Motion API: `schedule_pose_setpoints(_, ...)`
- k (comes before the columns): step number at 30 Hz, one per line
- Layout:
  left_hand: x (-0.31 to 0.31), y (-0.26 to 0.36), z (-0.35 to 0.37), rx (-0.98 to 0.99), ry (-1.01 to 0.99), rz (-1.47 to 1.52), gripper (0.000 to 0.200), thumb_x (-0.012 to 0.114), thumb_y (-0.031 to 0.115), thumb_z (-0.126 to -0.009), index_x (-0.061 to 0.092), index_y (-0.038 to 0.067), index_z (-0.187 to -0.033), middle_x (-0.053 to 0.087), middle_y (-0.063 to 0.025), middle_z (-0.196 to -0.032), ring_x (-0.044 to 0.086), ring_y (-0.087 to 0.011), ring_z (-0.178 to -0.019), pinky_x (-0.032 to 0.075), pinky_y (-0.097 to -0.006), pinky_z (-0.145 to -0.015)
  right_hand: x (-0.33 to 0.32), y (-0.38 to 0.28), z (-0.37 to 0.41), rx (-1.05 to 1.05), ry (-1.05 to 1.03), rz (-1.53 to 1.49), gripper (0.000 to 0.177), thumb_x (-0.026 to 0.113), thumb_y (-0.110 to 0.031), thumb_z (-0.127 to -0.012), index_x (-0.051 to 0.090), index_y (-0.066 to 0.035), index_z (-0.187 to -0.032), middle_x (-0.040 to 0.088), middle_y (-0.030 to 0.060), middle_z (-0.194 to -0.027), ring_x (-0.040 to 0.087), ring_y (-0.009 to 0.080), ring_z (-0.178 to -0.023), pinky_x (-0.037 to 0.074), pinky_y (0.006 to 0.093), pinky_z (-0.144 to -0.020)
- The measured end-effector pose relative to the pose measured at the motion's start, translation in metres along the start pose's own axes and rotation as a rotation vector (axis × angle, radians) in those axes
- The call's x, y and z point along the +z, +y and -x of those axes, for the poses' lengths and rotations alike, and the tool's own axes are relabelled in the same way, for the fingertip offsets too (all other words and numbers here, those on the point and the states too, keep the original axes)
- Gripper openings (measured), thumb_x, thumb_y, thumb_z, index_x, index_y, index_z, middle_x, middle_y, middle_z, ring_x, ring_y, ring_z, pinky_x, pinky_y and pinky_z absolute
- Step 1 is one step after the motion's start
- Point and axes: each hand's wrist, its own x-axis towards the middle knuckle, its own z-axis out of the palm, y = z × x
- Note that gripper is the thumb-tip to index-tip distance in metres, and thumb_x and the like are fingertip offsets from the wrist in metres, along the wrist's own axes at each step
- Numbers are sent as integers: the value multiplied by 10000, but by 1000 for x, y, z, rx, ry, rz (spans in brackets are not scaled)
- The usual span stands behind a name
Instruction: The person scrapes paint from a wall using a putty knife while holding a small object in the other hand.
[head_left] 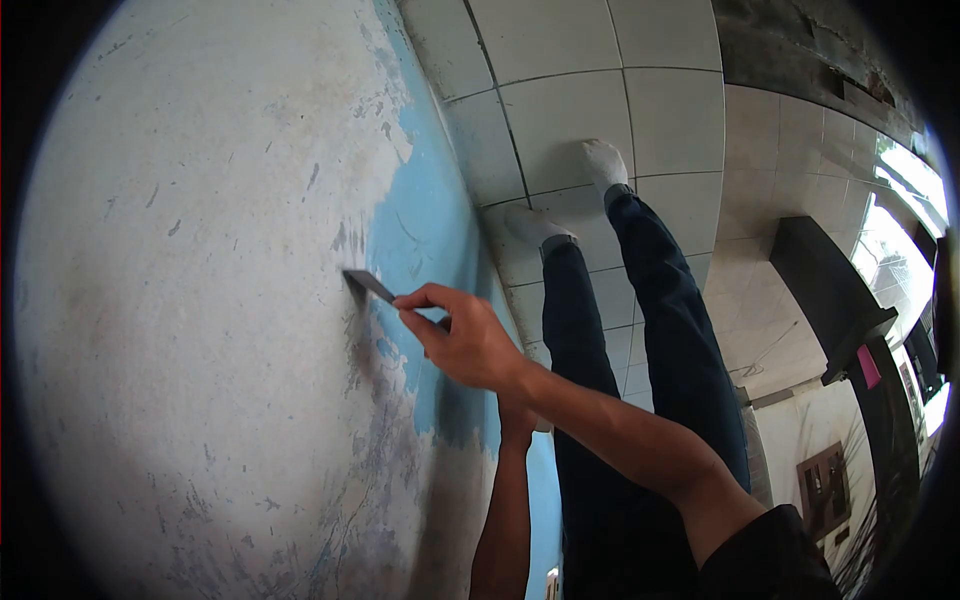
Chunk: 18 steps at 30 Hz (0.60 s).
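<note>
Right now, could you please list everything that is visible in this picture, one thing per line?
wall: one, whitish with grey scrape marks, fills the left side
paint patch: one, light blue, on the wall next to the floor edge
scraper: one, dark blade, its tip against the wall
floor tiles: many, white, top middle and right
furniture: one dark piece, on the tiles at the right
pink thing: one, small, by the dark furniture; too small to identify
legs: two, dark blue trousers, middle
socks: two, white, on the tiles
right hand: one, closed on the scraper
left forearm: one, bare, below the right arm; its hand is hidden
</note>
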Motion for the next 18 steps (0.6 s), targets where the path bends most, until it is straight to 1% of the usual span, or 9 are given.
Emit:
schedule_pose_setpoints(3,6,43,6,-94,11,-7,657,589,210,-980,247,29,-1511,374,-155,-1502,358,-283,-1407,295,-367,-1157,0,-1,-3,7,2,2,242,630,-188,-982,666,-21,-1154,656,64,-768,633,125,-633,498,289,-584)
schedule_pose_setpoints(5,1,26,3,-1,-35,-51,674,601,214,-968,245,30,-1510,387,-160,-1492,363,-290,-1405,296,-372,-1155,0,-2,-5,-4,9,-6,242,627,-186,-983,669,-13,-1147,653,62,-755,633,126,-623,493,287,-576)
schedule_pose_setpoints(6,-1,19,2,42,-58,-73,682,607,217,-963,244,30,-1509,393,-163,-1487,365,-293,-1403,296,-375,-1154,4,-1,0,-75,37,-22,238,623,-179,-984,670,-8,-1141,650,59,-751,632,125,-615,490,286,-569)
schedule_pose_setpoints(9,-6,2,0,68,-64,-68,680,613,220,-957,256,25,-1502,408,-167,-1473,371,-299,-1400,298,-377,-1153,4,6,-7,-19,41,-33,235,625,-176,-982,671,-11,-1142,653,60,-763,635,126,-620,499,291,-578)
schedule_pose_setpoints(12,2,46,5,-71,47,-10,672,603,217,-958,255,17,-1497,405,-179,-1470,370,-302,-1400,298,-371,-1148,4,10,-19,-48,69,-12,241,636,-181,-976,670,-18,-1150,655,59,-774,638,123,-633,507,293,-585)
schedule_pose_setpoints(14,-6,8,-2,26,-24,-48,657,595,213,-966,257,16,-1494,405,-174,-1470,371,-301,-1400,297,-368,-1144,4,9,-13,-27,39,-44,245,638,-186,-975,668,-21,-1154,652,56,-770,640,120,-645,511,288,-593)
schedule_pose_setpoints(15,-8,5,-4,72,-61,-68,650,591,212,-969,257,15,-1492,405,-171,-1471,371,-300,-1400,297,-367,-1142,4,8,-8,-49,44,-32,245,637,-186,-976,668,-21,-1154,651,56,-767,639,119,-646,512,287,-595)
schedule_pose_setpoints(17,-9,-4,-5,38,-85,-57,638,577,212,-983,249,15,-1494,403,-169,-1471,374,-293,-1397,299,-369,-1138,6,10,-1,-84,48,-12,245,635,-186,-977,667,-21,-1155,648,55,-761,638,117,-647,515,284,-601)
schedule_pose_setpoints(18,-9,3,-3,9,-65,-58,631,571,211,-988,248,15,-1494,404,-169,-1470,376,-290,-1395,301,-370,-1136,0,0,-7,8,7,6,249,631,-186,-979,664,-16,-1159,672,68,-788,637,117,-646,520,285,-609)
